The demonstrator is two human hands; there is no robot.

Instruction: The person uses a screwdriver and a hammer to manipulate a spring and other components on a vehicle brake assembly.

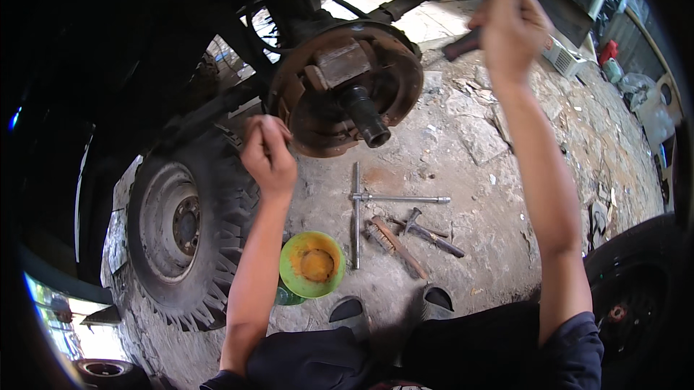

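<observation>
My right hand (512, 32) is raised at the upper right, wrapped round a dark-handled tool (460, 46) with a thin shaft pointing toward the rusty backing plate (396, 86). The right hand is blurred. My left hand (271, 151) is closed at the lower left edge of that plate; what its fingers hold, if anything, is hidden. From the plate's middle a dark spindle (361, 112) sticks out toward me, below a rusty block (343, 61).
On the rough floor below lie a T-shaped wrench (397, 198), a wire brush (394, 245), a hammer (430, 234) and a green bowl (296, 260). A large loose wheel (155, 216) stands left, another tyre (607, 271) right. A white crate (564, 57) sits at the back right.
</observation>
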